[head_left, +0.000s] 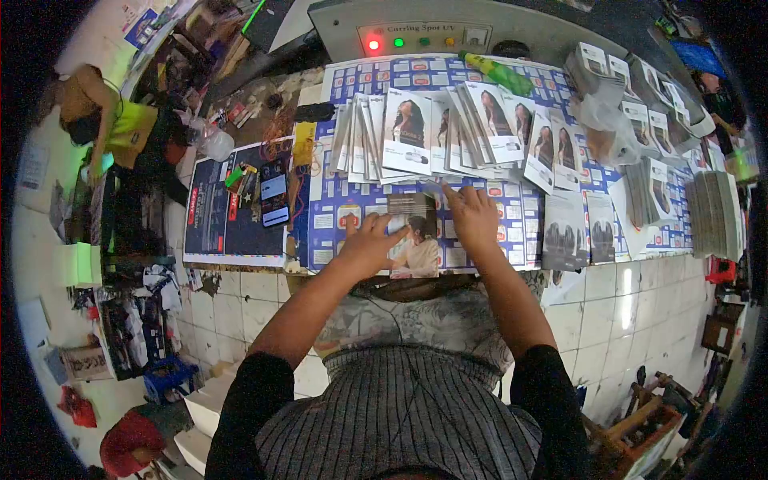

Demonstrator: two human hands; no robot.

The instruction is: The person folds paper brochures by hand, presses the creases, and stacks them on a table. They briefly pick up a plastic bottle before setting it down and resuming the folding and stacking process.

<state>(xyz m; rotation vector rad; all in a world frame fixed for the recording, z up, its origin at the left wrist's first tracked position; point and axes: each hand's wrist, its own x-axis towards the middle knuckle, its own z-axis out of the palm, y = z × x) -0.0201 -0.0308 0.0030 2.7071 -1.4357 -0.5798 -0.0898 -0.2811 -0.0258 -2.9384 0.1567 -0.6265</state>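
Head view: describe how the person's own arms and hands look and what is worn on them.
Both arms are bare from above the elbow down. Short black sleeves cover the upper arms. The left hand and right hand wear no gloves; no watch or ring shows. A thin dark cord hangs over the patterned front.

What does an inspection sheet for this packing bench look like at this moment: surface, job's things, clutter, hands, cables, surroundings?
Surface: worktable covered with blue printed sheets.
Job's things: printed card with a portrait lies flat at the near edge; a fanned row of similar cards lies behind it.
Clutter: card stacks at right, green bottle, clear plastic bag, phone at left.
Hands: left hand presses on the card; right hand rests at its upper right edge, fingers spread.
Cables: thin wires tangled at upper left.
Surroundings: control panel with red and green lamps lit; tiled floor; another person at far left.
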